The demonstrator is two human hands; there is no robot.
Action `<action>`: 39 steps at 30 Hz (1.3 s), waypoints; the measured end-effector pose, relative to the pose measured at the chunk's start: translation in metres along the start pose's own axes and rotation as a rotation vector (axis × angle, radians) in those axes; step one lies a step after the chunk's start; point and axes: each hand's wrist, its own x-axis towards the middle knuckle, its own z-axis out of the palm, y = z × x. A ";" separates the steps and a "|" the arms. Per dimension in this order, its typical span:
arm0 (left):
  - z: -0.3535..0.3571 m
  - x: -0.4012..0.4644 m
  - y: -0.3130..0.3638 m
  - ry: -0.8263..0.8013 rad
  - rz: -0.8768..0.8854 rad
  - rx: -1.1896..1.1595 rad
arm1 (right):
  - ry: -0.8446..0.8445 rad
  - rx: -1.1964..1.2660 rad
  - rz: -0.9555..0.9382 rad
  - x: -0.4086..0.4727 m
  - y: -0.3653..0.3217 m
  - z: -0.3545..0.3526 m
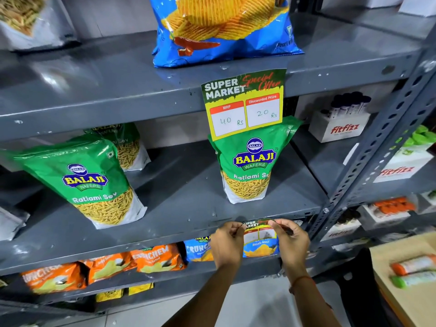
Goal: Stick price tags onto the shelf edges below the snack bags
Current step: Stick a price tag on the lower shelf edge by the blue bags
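Observation:
A green and yellow price tag point(258, 230) is pressed against the front edge of the middle shelf point(141, 241), below a green Balaji Ratlami Sev bag point(250, 166). My left hand point(227, 244) pinches the tag's left top corner and my right hand point(291, 241) pinches its right top corner. Another price tag point(245, 102), reading 40 Rs and 20 Rs, hangs from the upper shelf edge point(118, 109) under a blue chips bag point(221, 29). A second green Ratlami Sev bag point(82, 180) leans at the left of the middle shelf.
Orange and blue Crunchem bags point(155, 258) fill the lower shelf. A perforated grey upright point(377, 149) stands at the right, with Fitfizz boxes point(339, 128) behind it. Two tubes point(415, 272) lie on a wooden surface point(405, 300) at the lower right.

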 end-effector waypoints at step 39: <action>-0.425 0.025 -0.296 0.863 -0.550 -0.497 | -1.253 -0.541 -0.617 -0.349 -0.037 0.388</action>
